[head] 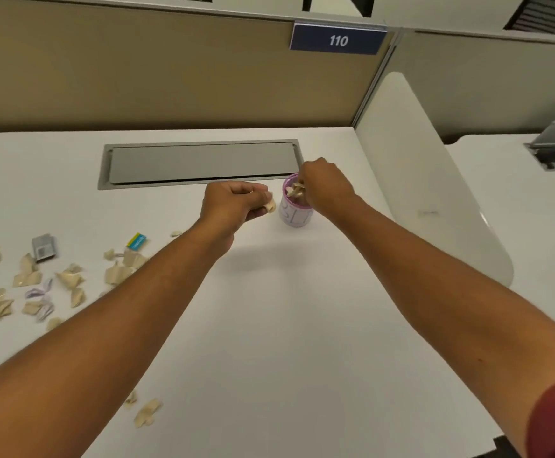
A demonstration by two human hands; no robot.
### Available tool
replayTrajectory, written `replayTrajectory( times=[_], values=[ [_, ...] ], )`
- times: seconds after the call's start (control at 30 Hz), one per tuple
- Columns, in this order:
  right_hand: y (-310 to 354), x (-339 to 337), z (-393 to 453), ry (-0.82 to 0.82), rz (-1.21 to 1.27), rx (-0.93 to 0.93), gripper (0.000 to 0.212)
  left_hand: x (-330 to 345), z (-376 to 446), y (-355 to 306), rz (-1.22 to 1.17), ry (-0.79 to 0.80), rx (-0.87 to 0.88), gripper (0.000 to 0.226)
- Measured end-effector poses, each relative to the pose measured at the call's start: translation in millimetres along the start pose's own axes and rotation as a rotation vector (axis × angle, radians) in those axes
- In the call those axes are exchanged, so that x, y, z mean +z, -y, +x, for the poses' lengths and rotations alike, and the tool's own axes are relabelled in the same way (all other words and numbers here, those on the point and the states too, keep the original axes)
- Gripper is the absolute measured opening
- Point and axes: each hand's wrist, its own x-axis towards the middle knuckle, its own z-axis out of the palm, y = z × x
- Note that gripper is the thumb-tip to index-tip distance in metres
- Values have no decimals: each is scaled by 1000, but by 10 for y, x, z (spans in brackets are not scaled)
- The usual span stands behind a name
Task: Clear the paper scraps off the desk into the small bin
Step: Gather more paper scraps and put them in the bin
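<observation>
A small white bin (pixel 294 215) with a pink rim stands on the white desk (pixel 302 325), just in front of a grey cable hatch. My right hand (pixel 324 188) is over the bin's mouth, fingers closed on a tan paper scrap (pixel 294 190) at the opening. My left hand (pixel 236 203) hovers just left of the bin, fingers closed on another tan scrap (pixel 271 204). Several tan and pale purple scraps (pixel 34 285) lie scattered at the desk's left. Two more scraps (pixel 145 413) lie near the front, under my left forearm.
A grey cable hatch (pixel 200 163) is set into the desk behind the bin. A small grey box (pixel 43 247) and a blue and yellow eraser (pixel 136 241) lie among the left scraps. A tan partition with a "110" sign (pixel 337 39) stands behind; a white divider (pixel 428 180) is to the right.
</observation>
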Motion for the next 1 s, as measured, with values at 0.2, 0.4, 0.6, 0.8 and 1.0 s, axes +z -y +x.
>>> replayTrajectory(
  times=[0.2, 0.4, 0.6, 0.8, 1.0],
  values=[
    [58, 150, 199, 211, -33, -34, 64, 119, 190, 13, 48, -29, 8, 16],
    [-34, 31, 227, 274, 80, -91, 59, 279, 271, -31, 200, -64, 46, 17],
    [-383, -476, 100, 250, 365, -75, 57, 648, 394, -199, 561, -44, 219, 15],
    [-813, -406, -302, -35, 999, 212, 28, 1035, 602, -122, 1106, 98, 421, 16],
    [-725, 525, -1014, -20, 650, 183, 38, 1230, 841, 64, 1558, 308, 512, 23]
  ],
)
